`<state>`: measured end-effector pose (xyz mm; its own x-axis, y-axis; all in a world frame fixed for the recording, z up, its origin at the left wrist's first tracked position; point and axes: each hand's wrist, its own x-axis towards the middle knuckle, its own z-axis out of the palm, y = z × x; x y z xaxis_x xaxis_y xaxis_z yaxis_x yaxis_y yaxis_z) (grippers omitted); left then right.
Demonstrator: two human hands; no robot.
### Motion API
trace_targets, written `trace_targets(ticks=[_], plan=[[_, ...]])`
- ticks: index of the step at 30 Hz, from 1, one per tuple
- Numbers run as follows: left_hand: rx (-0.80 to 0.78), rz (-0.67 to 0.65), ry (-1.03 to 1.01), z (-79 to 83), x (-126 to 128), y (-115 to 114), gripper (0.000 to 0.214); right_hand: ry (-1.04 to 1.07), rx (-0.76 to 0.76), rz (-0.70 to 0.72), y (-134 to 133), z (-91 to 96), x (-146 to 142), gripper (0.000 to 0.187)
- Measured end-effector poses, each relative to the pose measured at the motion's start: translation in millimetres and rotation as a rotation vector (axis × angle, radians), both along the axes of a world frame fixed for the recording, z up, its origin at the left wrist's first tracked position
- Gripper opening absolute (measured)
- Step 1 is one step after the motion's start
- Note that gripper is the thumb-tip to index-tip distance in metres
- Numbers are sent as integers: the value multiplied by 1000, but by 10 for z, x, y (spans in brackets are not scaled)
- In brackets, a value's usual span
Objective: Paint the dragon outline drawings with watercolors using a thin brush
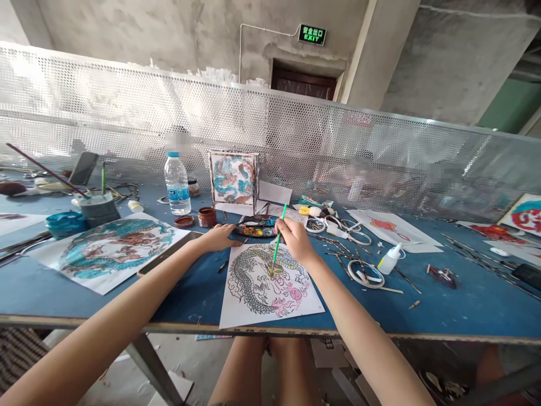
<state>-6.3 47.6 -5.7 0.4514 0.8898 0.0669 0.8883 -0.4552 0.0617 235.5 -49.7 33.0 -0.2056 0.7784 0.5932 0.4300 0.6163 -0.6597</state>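
Observation:
A green paintbrush (278, 239) is pinched in my right hand (297, 239), its tip touching the dragon drawing (249, 282) on a white sheet. Yellow colour shows on the dragon's upper part and pink at the lower right; the rest is black outline. My left hand (217, 237) lies palm down on the table with fingers stretched toward a black paint palette (261, 232), holding nothing. Just behind that hand stands a brown paint jar (207, 217), with its lid (184, 221) beside it. Under my left forearm lies a phone (169, 255).
A blue and brown dragon painting (118, 248) lies at left near a blue paint jar (66, 224) and brush cup (98, 210). A water bottle (176, 183) and framed picture (234, 179) stand behind. At right are a glue bottle (389, 259), sticks and tape loops (366, 274).

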Motion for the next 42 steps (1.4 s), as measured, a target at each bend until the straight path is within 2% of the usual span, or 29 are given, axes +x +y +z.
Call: trace_targets(ticks=[5,7,10,15,20,25,29,32,34,36,39,42], plan=[[-1,7,-1,8,3,-10,76,18,42,-45,-8,20,6,38],[-3,16,-8,19,12,-24,74,52,17,-26,-8,23,7,39],[-6,17,-16,50,30,-58,71,-13,-25,27,-1,12,-1,38],[-27,17,-9,108,55,-111,69,-8,69,-69,2,-1,7,35],[-25,13,2,105,58,-116,69,-56,-4,-2,2,10,19,38],[-16,3,4,103,65,-119,68,-50,108,-102,0,20,34,35],[-19,9,1,113,73,-130,67,-26,43,-32,7,16,44,38],[-12,26,0,103,69,-121,68,-83,71,-86,22,10,49,37],[-16,32,9,94,64,-112,69,-46,79,-119,28,10,51,37],[-23,21,17,93,62,-109,68,-1,30,-70,29,13,51,38],[-24,8,17,109,66,-122,68,-59,-20,-2,25,20,53,40],[-28,27,9,127,74,-144,69,-93,60,-89,23,26,69,39]])
